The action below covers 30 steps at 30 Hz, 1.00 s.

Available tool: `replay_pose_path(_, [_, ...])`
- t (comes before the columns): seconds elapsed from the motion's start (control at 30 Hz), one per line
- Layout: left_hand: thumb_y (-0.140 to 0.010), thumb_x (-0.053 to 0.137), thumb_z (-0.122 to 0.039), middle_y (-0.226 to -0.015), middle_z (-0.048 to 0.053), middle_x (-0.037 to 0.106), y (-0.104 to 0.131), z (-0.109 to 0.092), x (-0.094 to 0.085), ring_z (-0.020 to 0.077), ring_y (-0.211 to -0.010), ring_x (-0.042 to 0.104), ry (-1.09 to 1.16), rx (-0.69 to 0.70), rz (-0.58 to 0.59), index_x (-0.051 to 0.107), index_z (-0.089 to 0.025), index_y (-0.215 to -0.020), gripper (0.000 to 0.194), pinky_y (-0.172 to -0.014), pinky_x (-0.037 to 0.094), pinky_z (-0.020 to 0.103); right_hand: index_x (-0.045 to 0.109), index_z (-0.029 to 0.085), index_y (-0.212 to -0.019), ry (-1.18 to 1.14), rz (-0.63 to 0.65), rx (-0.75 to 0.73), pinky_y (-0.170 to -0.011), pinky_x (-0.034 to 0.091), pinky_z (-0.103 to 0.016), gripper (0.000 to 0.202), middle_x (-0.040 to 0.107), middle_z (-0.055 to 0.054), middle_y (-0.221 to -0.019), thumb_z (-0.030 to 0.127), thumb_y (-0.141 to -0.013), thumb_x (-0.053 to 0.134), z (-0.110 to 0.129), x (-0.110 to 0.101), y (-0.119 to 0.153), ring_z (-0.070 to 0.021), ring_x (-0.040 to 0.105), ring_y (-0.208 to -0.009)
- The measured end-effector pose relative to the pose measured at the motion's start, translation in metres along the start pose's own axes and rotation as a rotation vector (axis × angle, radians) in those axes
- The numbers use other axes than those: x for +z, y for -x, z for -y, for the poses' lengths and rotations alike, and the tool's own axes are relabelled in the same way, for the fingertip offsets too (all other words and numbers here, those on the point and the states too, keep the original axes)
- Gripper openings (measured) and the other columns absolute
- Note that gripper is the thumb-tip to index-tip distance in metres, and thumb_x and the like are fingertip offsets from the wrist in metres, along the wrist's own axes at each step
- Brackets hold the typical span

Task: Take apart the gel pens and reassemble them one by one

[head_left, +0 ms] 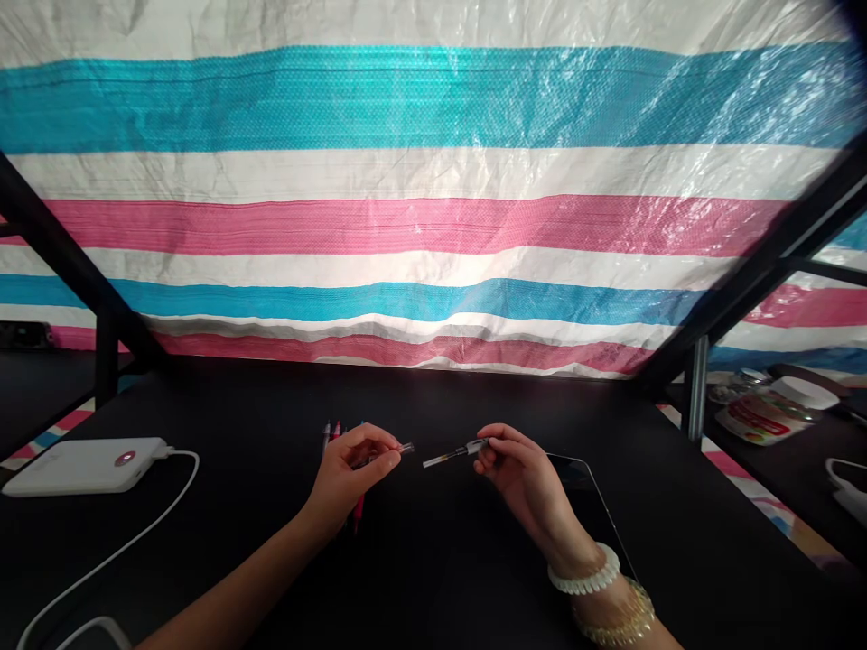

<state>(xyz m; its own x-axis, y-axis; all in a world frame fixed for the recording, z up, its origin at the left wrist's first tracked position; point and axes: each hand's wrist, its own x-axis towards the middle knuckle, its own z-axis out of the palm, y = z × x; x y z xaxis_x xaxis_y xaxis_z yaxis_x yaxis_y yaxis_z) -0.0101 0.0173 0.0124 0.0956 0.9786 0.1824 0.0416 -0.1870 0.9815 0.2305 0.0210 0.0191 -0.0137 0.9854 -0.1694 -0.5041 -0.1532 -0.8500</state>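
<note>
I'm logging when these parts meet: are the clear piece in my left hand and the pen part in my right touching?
Apart: the head view shows black table between the end of the clear piece and the tip of the pen part.

One camera, worn on the head, is looking forward and down over the table [433, 551] and is facing the sheet [433, 171] beyond; the left hand [349, 474] and right hand [521, 478] (both nearer than the sheet) are falling below the view's centre.
</note>
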Motion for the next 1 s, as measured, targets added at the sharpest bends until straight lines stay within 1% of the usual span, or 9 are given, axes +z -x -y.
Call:
replay_pose_path(0.23, [-0.079,0.071,-0.027,-0.082,0.002,0.069,0.003,-0.002,0.001,0.0146,-0.073,0.063,-0.108,0.049,0.048,0.071,-0.02,-0.082,0.008,-0.068,0.051,0.025,0.072,0.016,-0.077,0.001,-0.034,-0.061,-0.064,0.048,-0.027,0.017,0.057,0.001,-0.059,0.026,-0.065,0.079,0.0,-0.001,0.001,-0.013,0.053,-0.061])
replay_pose_path(0.37, [-0.081,0.069,-0.025,-0.083,0.004,0.07,0.004,-0.002,0.002,0.0168,-0.074,0.066,-0.186,0.117,0.071,0.07,-0.02,-0.083,0.006,-0.067,0.052,0.027,0.071,0.017,-0.084,0.138,-0.017,-0.141,-0.066,0.046,-0.028,0.018,0.057,0.001,-0.062,0.03,-0.073,0.076,-0.002,-0.001,0.004,-0.0145,0.057,-0.063])
replay_pose_path(0.47, [-0.081,0.068,-0.02,-0.084,0.004,0.072,0.004,-0.001,0.003,0.0175,-0.076,0.067,-0.289,0.257,0.075,0.069,-0.02,-0.083,0.002,-0.07,0.052,0.029,0.069,0.019,-0.09,0.332,0.028,-0.251,-0.069,0.047,-0.028,0.017,0.062,0.0,-0.074,0.033,-0.081,0.071,-0.003,0.002,0.01,-0.0153,0.06,-0.069])
replay_pose_path(0.57, [-0.081,0.069,-0.015,-0.083,0.002,0.072,0.005,-0.001,0.006,0.0174,-0.079,0.068,-0.389,0.457,0.059,0.069,-0.021,-0.084,0.008,-0.082,0.051,0.033,0.066,0.021,-0.093,0.534,0.099,-0.348,-0.073,0.048,-0.029,0.014,0.065,-0.002,-0.086,0.033,-0.086,0.067,-0.003,0.007,0.016,-0.017,0.063,-0.075])
replay_pose_path(0.6, [-0.08,0.069,-0.013,-0.083,0.002,0.073,0.005,0.0,0.006,0.0174,-0.079,0.068,-0.417,0.512,0.051,0.068,-0.021,-0.086,0.009,-0.085,0.051,0.034,0.064,0.021,-0.094,0.593,0.116,-0.377,-0.074,0.049,-0.03,0.013,0.065,-0.003,-0.087,0.032,-0.087,0.066,-0.003,0.009,0.018,-0.0179,0.064,-0.077])
replay_pose_path(0.67, [-0.081,0.069,-0.013,-0.083,0.002,0.073,0.005,0.001,0.006,0.0173,-0.078,0.067,-0.472,0.578,0.03,0.068,-0.021,-0.089,0.012,-0.084,0.051,0.035,0.062,0.022,-0.095,0.689,0.134,-0.437,-0.076,0.05,-0.031,0.01,0.066,-0.003,-0.088,0.03,-0.089,0.064,-0.004,0.012,0.02,-0.0195,0.065,-0.081])
replay_pose_path(0.73, [-0.082,0.069,-0.013,-0.083,0.002,0.073,0.005,0.002,0.006,0.0177,-0.078,0.066,-0.522,0.597,-0.002,0.067,-0.022,-0.09,0.012,-0.08,0.052,0.034,0.059,0.023,-0.095,0.747,0.14,-0.488,-0.076,0.05,-0.031,0.008,0.066,-0.003,-0.087,0.028,-0.089,0.063,-0.005,0.012,0.02,-0.0201,0.066,-0.081])
replay_pose_path(0.83, [-0.082,0.068,-0.014,-0.083,0.002,0.073,0.005,0.003,0.004,0.0181,-0.077,0.065,-0.576,0.606,-0.041,0.067,-0.022,-0.091,0.012,-0.077,0.052,0.033,0.059,0.024,-0.093,0.785,0.142,-0.523,-0.074,0.05,-0.031,0.006,0.067,-0.003,-0.084,0.025,-0.089,0.063,-0.006,0.01,0.017,-0.0202,0.066,-0.079])
replay_pose_path(1.0, [-0.081,0.069,-0.014,-0.084,0.001,0.074,0.005,0.002,0.006,0.0183,-0.078,0.067,-0.631,0.65,-0.078,0.066,-0.023,-0.092,0.014,-0.082,0.051,0.035,0.061,0.024,-0.092,0.886,0.188,-0.545,-0.077,0.05,-0.031,0.006,0.069,-0.003,-0.088,0.02,-0.09,0.059,-0.005,0.008,0.015,-0.0212,0.068,-0.085])
